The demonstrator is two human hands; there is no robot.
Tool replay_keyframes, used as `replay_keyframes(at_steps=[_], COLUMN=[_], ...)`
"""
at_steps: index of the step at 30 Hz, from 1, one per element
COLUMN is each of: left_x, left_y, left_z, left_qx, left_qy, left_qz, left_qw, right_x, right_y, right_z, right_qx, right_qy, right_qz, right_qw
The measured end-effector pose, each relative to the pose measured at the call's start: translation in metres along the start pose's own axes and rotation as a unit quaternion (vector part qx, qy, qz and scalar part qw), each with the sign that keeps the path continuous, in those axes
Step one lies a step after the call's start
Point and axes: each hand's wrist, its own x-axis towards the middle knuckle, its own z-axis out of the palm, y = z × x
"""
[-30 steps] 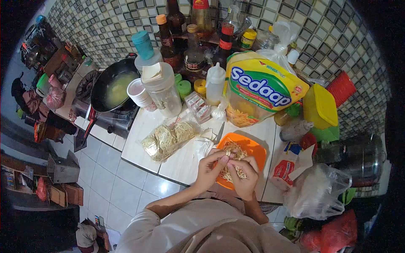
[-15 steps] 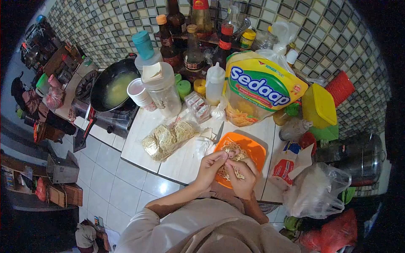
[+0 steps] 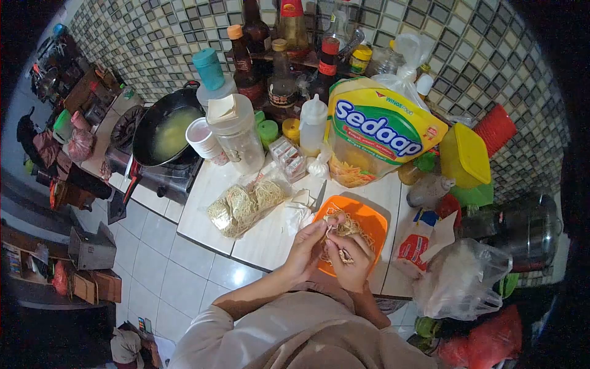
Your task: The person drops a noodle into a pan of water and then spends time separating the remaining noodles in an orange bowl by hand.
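An orange square dish (image 3: 376, 216) holds a pile of thin, pale noodles (image 3: 351, 226). Above its near left part my two hands meet. My left hand (image 3: 305, 247) is closed, thumb and fingers pinching a small strand of noodle (image 3: 332, 227). Curled beside it, my right hand (image 3: 352, 261) grips a little clump of noodles, part of which shows below its fingers. To the left of the dish lie a crumpled white wrapper (image 3: 297, 215) and a knife (image 3: 321, 192), its handle hidden. Further left is a clear bag of dry noodle cakes (image 3: 243, 206).
A black wok (image 3: 175, 132) with yellowish liquid sits on the stove at left. Behind stand a yellow Sedaap pouch (image 3: 378, 138), a squeeze bottle (image 3: 313, 126), stacked cups (image 3: 206, 140) and several sauce bottles. At right are a plastic bag (image 3: 464, 280) and a yellow-lidded box (image 3: 465, 154).
My fingertips have parted slightly, and a pale noodle strand now shows between them. Both hands stay over the dish's near left part. The view has shifted very slightly.
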Motion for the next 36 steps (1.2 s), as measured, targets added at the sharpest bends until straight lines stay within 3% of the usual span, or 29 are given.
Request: replay_keyframes(at_steps=[3,6,8,12,17,24,27,30,36], left_x=[0.001,0.004,0.003,-0.002,-0.009,-0.007,-0.007,-0.007,-0.003], left_y=[-0.002,-0.007,-0.01,-0.011,-0.012,-0.015,-0.009,-0.008,-0.013], left_z=[-0.002,-0.003,-0.004,0.0,0.006,0.0,0.007,0.012,-0.001], left_qx=[0.001,0.021,0.138,0.134,0.109,0.036,-0.023,-0.032,-0.112], left_qy=[-0.002,-0.016,-0.027,-0.042,-0.056,-0.084,-0.081,-0.086,-0.108], left_qz=[-0.001,0.053,0.123,0.116,0.097,0.058,-0.013,-0.05,-0.106], left_qw=[1.0,0.998,0.982,0.983,0.988,0.994,0.996,0.994,0.982], right_x=[0.002,0.003,0.001,0.0,-0.005,-0.007,-0.004,-0.002,0.003], right_y=[-0.003,-0.002,-0.002,0.002,0.004,0.016,0.013,0.005,0.008], right_z=[0.0,0.001,0.0,0.001,0.009,0.005,0.006,0.004,0.0], right_qx=[0.0,0.012,0.039,0.076,0.169,0.137,0.162,0.204,0.135], right_qy=[-0.007,0.01,0.002,0.004,0.083,0.104,0.102,0.08,0.008], right_qz=[0.023,0.013,0.063,0.064,0.095,0.108,0.081,0.144,0.108], right_qw=[1.0,1.0,0.997,0.995,0.978,0.979,0.978,0.965,0.985])
